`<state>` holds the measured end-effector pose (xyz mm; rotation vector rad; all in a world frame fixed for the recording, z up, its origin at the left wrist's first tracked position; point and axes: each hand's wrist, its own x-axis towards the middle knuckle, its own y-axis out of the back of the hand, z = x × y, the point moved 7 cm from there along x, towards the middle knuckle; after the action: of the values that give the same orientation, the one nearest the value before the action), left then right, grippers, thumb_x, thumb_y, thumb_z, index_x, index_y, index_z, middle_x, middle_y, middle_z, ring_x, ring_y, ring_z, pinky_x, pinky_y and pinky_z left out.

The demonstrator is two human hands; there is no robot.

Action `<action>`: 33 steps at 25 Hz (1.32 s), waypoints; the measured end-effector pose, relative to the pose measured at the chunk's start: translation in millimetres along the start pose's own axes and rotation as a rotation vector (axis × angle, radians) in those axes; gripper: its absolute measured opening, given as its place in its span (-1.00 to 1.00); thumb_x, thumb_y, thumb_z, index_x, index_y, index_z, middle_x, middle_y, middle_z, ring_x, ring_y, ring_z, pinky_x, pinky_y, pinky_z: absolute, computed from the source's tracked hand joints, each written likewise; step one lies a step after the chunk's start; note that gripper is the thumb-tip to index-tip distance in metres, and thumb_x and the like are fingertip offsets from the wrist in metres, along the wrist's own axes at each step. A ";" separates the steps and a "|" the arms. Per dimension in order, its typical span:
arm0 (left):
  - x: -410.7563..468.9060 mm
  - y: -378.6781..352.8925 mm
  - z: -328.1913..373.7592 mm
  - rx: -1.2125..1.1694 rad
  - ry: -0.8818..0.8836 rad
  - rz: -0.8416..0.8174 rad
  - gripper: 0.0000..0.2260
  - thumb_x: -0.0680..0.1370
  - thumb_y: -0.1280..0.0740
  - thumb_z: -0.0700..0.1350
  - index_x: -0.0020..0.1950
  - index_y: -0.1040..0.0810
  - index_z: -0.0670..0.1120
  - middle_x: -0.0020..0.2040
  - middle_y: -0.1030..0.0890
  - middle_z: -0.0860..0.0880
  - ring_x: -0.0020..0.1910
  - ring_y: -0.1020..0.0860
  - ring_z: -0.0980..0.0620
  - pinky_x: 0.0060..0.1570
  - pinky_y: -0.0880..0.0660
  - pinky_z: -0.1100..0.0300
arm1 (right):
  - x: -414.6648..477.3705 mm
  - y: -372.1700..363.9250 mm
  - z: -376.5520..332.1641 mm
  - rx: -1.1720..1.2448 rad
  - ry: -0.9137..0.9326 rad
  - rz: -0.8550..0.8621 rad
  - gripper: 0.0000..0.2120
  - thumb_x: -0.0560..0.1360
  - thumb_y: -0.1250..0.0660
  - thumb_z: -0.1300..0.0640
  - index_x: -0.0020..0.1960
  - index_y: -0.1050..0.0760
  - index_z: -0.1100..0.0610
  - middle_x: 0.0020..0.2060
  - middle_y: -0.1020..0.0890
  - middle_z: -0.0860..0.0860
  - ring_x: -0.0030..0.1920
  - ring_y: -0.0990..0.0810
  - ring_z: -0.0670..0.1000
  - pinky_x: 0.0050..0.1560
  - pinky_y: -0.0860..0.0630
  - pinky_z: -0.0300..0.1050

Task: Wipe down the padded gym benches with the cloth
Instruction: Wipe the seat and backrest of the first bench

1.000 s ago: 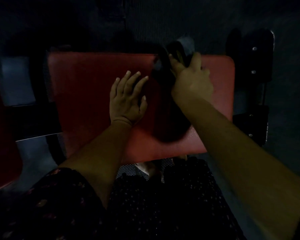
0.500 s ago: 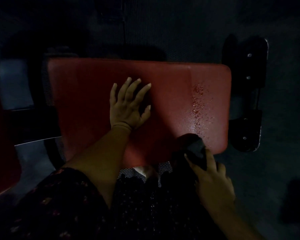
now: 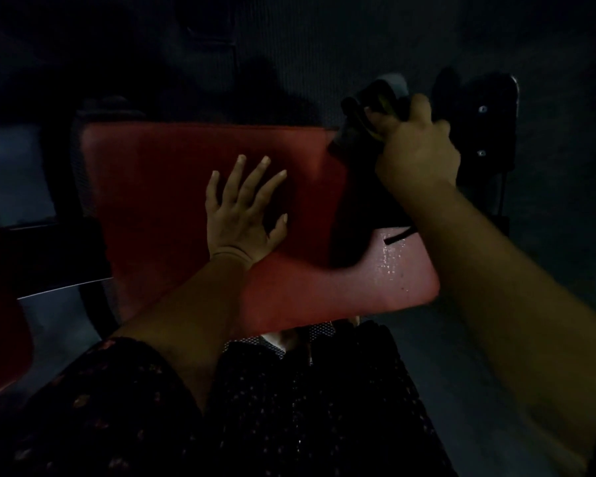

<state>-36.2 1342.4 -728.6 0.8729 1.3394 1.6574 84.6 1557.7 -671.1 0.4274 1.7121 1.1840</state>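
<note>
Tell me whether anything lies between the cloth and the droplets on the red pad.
Nothing visible does. The right hand grips the cloth at the far right edge of the red pad; the droplets lie toward the near edge. The left hand rests flat further left, outside that path.

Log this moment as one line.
left hand: flat on bench pad | right hand: grips cloth at far right corner | droplets: near-right edge

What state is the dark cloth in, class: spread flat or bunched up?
Bunched up: the right hand grips the dark cloth as a crumpled wad at the far edge of the red padded bench.
</note>
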 end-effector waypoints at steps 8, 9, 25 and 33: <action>0.2 -0.8 -0.5 0.005 -0.029 0.047 -0.28 0.49 -0.12 0.37 0.59 0.02 0.21 0.54 -0.14 0.05 0.52 -0.14 -0.07 0.43 -0.08 -0.19 | -180.0 -96.3 46.8 0.080 0.014 -0.159 -0.24 0.49 -0.33 0.19 0.53 -0.08 -0.27 0.53 0.04 0.12 0.24 -0.32 0.29 -0.12 -0.58 0.17; -0.3 -1.8 -0.9 0.011 -0.033 0.044 -0.27 0.49 -0.11 0.38 0.60 0.04 0.21 0.54 -0.15 0.06 0.52 -0.13 -0.07 0.44 -0.08 -0.19 | -202.6 -108.0 54.9 0.071 0.004 -0.212 -0.22 0.50 -0.32 0.17 0.52 -0.03 -0.31 0.51 0.08 0.08 0.24 -0.32 0.25 -0.10 -0.58 0.17; -1.3 -4.3 -2.8 0.021 -0.028 0.027 -0.33 0.48 -0.15 0.40 0.54 -0.22 0.17 0.52 -0.18 0.06 0.52 -0.13 -0.08 0.44 -0.09 -0.24 | -74.0 -39.3 62.6 0.006 -0.081 0.094 -0.44 0.52 -0.27 0.18 0.43 -0.33 -0.24 0.46 -0.25 0.14 0.18 -0.39 0.31 -0.25 -0.42 0.04; -1.5 -5.9 -4.9 0.023 -0.020 0.012 -0.32 0.48 -0.13 0.40 0.55 -0.20 0.17 0.53 -0.18 0.07 0.54 -0.10 -0.08 0.47 0.02 -0.17 | 17.3 5.0 60.2 0.144 -0.101 0.036 -0.46 0.57 -0.25 0.13 0.49 -0.24 -0.19 0.44 -0.22 0.12 0.28 -0.39 0.26 0.10 -0.45 0.11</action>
<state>-38.9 1339.7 -735.3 0.9100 1.3447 1.6408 127.0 1603.5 -678.9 0.5983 1.7141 1.0503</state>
